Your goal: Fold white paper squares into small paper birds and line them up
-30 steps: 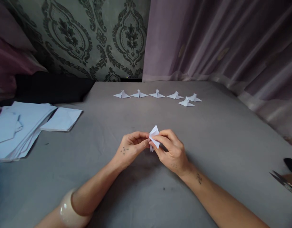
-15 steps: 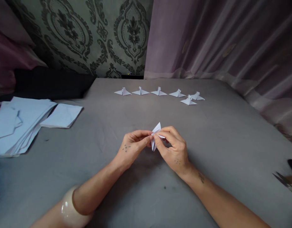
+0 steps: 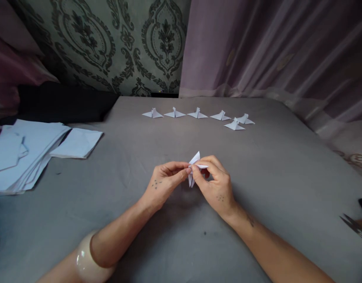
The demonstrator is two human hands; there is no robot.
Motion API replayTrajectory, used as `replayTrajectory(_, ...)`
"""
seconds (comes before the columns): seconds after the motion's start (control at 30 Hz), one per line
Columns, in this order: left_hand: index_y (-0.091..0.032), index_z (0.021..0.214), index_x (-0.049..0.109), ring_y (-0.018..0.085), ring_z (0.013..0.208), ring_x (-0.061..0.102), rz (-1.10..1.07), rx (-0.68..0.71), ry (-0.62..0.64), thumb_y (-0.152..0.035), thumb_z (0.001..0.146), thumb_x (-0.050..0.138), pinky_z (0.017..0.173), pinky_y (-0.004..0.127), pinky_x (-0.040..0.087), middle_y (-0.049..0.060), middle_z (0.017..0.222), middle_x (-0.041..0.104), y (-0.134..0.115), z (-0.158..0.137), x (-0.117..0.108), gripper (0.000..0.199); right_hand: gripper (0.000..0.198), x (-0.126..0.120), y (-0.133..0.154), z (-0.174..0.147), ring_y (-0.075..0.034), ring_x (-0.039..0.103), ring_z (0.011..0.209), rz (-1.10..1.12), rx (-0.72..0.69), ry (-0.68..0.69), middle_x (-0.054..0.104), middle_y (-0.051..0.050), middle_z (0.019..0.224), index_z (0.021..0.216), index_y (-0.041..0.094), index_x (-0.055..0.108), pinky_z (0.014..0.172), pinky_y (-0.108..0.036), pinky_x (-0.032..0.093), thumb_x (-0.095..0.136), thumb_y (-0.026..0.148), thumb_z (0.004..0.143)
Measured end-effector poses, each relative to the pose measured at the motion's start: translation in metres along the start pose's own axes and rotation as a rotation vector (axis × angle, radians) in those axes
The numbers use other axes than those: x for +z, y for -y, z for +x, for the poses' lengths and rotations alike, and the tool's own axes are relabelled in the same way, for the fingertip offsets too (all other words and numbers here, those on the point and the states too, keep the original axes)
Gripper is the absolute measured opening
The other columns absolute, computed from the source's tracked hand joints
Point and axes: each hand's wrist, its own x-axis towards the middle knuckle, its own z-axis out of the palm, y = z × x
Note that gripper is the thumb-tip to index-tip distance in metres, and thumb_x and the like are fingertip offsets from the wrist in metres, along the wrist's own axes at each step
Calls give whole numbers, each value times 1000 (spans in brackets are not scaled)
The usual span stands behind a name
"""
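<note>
A small piece of folded white paper with pointed ends is held between my two hands above the middle of the table. My left hand pinches its left side between thumb and fingertips. From the right, my right hand grips the same folded paper with thumb and index finger, and one narrow flap pokes out past those fingertips. The fingers hide the centre of the folds. Farther back stand several finished-looking white paper birds, most of them in a row, with one paper bird in front at the right end.
A stack of white paper sheets lies at the left, beside a smaller stack of cut paper. Black cloth covers the far left corner. Scissors lie at the right edge of the grey table. Curtains hang behind.
The narrow flap by my right fingertips sticks out farther to the right than before. Both hands keep their hold in nearly the same place.
</note>
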Motion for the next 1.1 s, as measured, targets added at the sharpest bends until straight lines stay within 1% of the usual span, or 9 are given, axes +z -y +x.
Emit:
replayTrajectory(0.2, -17, 78, 76, 12, 66, 61, -2, 2, 1, -26, 68, 76, 68, 23, 49, 3, 71, 72, -2, 0, 0, 13, 7, 1, -1, 0, -12, 56, 68, -9, 10, -5, 60, -2, 81, 81, 21, 63, 57, -25, 46, 58, 16, 84)
replayTrajectory(0.33, -17, 75, 76, 12, 65, 61, 24, 17, -33, -26, 69, 76, 66, 22, 49, 3, 71, 72, -2, -1, 0, 11, 7, 2, -1, -1, -13, 57, 71, -6, 5, -13, 59, -2, 82, 82, 21, 64, 61, -26, 48, 58, 17, 84)
replayTrajectory(0.43, -17, 74, 76, 14, 67, 62, 23, 27, -45, -27, 70, 75, 68, 25, 51, 3, 71, 72, -2, -1, 1, 11, 7, 3, -1, -1, -13, 57, 72, -4, 6, -8, 59, -2, 82, 82, 21, 64, 64, -27, 49, 58, 17, 84)
replayTrajectory(0.67, -17, 73, 76, 13, 65, 62, 24, 62, -105, -28, 70, 74, 66, 24, 50, 3, 70, 72, 2, -1, 2, 11, 8, 4, 1, 0, -13, 56, 72, 14, 33, 1, 60, -2, 81, 81, 21, 65, 63, -26, 48, 58, 20, 86)
replayTrajectory(0.77, -17, 72, 75, 12, 63, 60, 17, 67, -138, -29, 69, 75, 64, 23, 47, 2, 69, 71, 3, 0, 1, 12, 10, 3, -1, 2, -12, 54, 67, 52, 97, 21, 59, -2, 81, 80, 21, 66, 58, -25, 46, 59, 26, 86)
replayTrajectory(0.83, -17, 73, 75, 11, 62, 59, -7, 43, -155, -30, 69, 75, 63, 22, 46, 1, 69, 71, 4, 0, 0, 13, 13, 1, -4, 4, -11, 53, 65, 122, 157, 44, 58, -3, 83, 81, 21, 67, 57, -25, 46, 61, 31, 85)
replayTrajectory(0.93, -17, 76, 74, 10, 61, 57, -62, -14, -173, -33, 70, 75, 60, 20, 42, 1, 69, 69, 6, 3, -3, 17, 19, -4, -9, 8, -12, 56, 71, 266, 256, 86, 59, -4, 88, 83, 21, 68, 60, -24, 47, 59, 37, 86)
replayTrajectory(1.03, -15, 79, 73, 8, 58, 54, -117, -63, -197, -35, 69, 75, 56, 20, 39, 1, 67, 66, 8, 6, -5, 23, 24, -8, -13, 10, -12, 56, 73, 334, 343, 102, 60, -4, 87, 85, 21, 69, 60, -24, 46, 53, 39, 89)
replayTrajectory(1.1, -14, 79, 73, 7, 56, 52, -144, -77, -205, -36, 68, 76, 55, 20, 38, 1, 65, 65, 8, 7, -6, 25, 20, -8, -13, 9, -12, 56, 71, 340, 341, 92, 60, -3, 85, 84, 21, 68, 60, -24, 47, 55, 36, 88)
